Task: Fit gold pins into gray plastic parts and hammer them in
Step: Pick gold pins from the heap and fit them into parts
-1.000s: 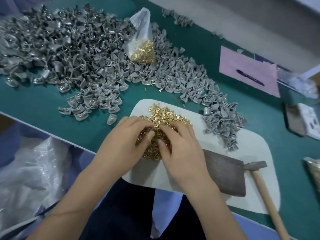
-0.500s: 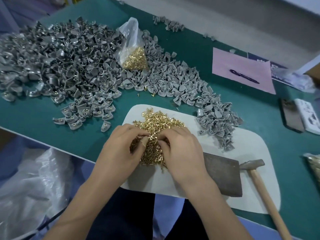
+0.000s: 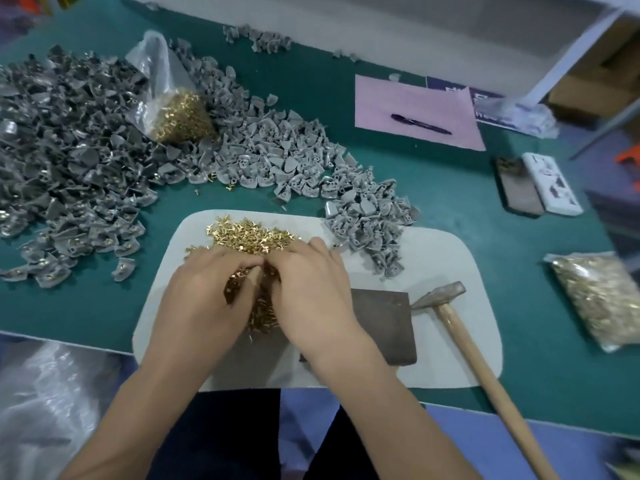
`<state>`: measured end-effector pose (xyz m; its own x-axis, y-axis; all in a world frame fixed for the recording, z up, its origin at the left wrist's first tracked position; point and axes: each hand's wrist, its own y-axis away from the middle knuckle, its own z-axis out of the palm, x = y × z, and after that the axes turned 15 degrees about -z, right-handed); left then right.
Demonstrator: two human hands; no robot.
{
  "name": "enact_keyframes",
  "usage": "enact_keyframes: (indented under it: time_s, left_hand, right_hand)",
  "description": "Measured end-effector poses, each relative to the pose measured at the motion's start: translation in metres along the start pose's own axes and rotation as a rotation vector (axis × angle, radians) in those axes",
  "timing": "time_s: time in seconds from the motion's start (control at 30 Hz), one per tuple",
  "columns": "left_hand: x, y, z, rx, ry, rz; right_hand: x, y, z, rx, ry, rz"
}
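Observation:
A loose heap of gold pins (image 3: 249,233) lies on a white mat (image 3: 443,271) at the table's near edge. My left hand (image 3: 204,296) and my right hand (image 3: 311,289) are both dug into the near side of the heap. Their fingers curl round pins and the fingertips meet in the middle. Grey plastic parts (image 3: 367,226) spill onto the mat's far right corner. A dark metal block (image 3: 381,323) sits just right of my right wrist, and a wooden-handled hammer (image 3: 467,341) lies beside it.
A large pile of grey parts (image 3: 69,150) covers the green table at left, with an open bag of pins (image 3: 180,116) on it. A sealed pin bag (image 3: 602,299), two phones (image 3: 533,185) and pink paper with a pen (image 3: 415,109) lie to the right. Clear plastic (image 3: 45,410) hangs below the table edge.
Both hands have stayed in the pin heap, shifting and working the pins closer together. The camera has tilted, bringing the right side of the table into view.

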<state>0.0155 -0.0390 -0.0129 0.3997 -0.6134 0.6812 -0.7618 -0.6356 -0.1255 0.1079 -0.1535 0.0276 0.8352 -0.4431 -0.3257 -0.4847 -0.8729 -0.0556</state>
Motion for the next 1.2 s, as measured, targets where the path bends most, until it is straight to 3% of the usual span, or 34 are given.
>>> enact_keyframes:
  time_s: [0.27,0.57,0.7,0.97,1.2]
  left_hand:
    - [0.009,0.001,0.008,0.02,0.114,-0.007]
    - [0.042,-0.017,0.027,-0.117,0.146,0.01]
    - [0.059,-0.037,0.037,-0.196,0.056,-0.021]
    - [0.096,-0.071,0.062,-0.224,-0.416,-0.037]
    - [0.096,-0.039,0.042,-0.185,-0.224,0.058]
  right_hand:
    - [0.006,0.006,-0.002,0.121,-0.107,0.028]
    - [0.041,0.035,-0.011,0.387,-0.392,0.164]
    - [0.064,0.052,-0.022,0.451,-0.349,0.2]
    - [0.089,0.086,-0.035,0.593,-0.37,0.311]
    - [0.088,0.099,-0.032,0.699,-0.492,0.337]
